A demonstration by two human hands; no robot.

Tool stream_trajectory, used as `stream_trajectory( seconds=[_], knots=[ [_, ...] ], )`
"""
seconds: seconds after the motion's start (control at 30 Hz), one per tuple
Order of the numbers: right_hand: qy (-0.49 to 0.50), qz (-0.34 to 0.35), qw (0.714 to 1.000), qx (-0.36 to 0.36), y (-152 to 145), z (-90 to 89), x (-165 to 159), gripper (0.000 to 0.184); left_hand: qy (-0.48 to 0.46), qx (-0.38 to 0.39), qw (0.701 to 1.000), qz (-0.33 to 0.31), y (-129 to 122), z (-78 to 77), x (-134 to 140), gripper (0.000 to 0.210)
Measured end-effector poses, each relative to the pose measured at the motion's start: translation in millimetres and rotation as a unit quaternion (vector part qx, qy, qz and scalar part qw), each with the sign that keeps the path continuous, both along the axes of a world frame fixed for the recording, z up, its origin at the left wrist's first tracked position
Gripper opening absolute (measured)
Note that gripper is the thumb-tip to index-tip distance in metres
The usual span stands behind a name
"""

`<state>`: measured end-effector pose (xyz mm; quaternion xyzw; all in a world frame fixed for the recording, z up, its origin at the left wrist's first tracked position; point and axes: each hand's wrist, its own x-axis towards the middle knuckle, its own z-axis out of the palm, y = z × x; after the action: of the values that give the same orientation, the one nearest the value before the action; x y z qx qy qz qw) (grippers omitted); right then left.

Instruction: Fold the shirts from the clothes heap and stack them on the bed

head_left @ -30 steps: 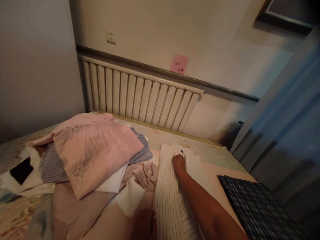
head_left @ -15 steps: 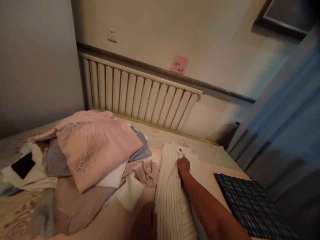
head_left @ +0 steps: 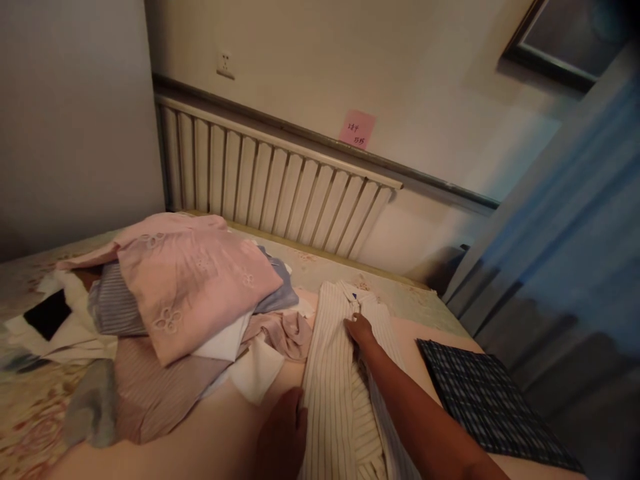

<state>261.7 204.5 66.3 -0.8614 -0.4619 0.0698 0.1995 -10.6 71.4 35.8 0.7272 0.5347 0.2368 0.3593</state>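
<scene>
A cream shirt (head_left: 327, 373) with thin dark stripes lies lengthwise in front of me, its collar at the far end and its front partly parted. My right hand (head_left: 359, 330) is closed on the edge of the shirt front, a little below the collar. Low in the view, my left hand (head_left: 283, 433) is at the shirt's left edge, dark in shadow. Its thumb stands apart from the fingers, and no held thing shows in it.
To the left is a heap of clothes topped by a pink garment (head_left: 200, 280) with flower cutouts. A folded dark patterned cloth (head_left: 490, 400) lies right of the shirt. Behind the bed are a radiator (head_left: 270, 180) and, at right, a blue curtain (head_left: 555, 227).
My right hand has slid slightly down the shirt front, toward me. My left hand has come further up into view beside the shirt. The view has shifted a little.
</scene>
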Motion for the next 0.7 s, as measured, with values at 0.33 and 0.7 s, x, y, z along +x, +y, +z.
stream_trajectory(
  seconds=[0.33, 0.7],
  knots=[
    [-0.094, 0.048, 0.994, 0.017, -52, 0.0, -17, 0.038, 0.015, -0.024, 1.000, -0.009, -2, 7.2, -1, 0.040],
    [-0.239, 0.212, 0.945, 0.072, -71, -23.3, -51, 0.043, 0.006, -0.023, 1.000, -0.009, -3, -6.9, 2, 0.045]
  ],
)
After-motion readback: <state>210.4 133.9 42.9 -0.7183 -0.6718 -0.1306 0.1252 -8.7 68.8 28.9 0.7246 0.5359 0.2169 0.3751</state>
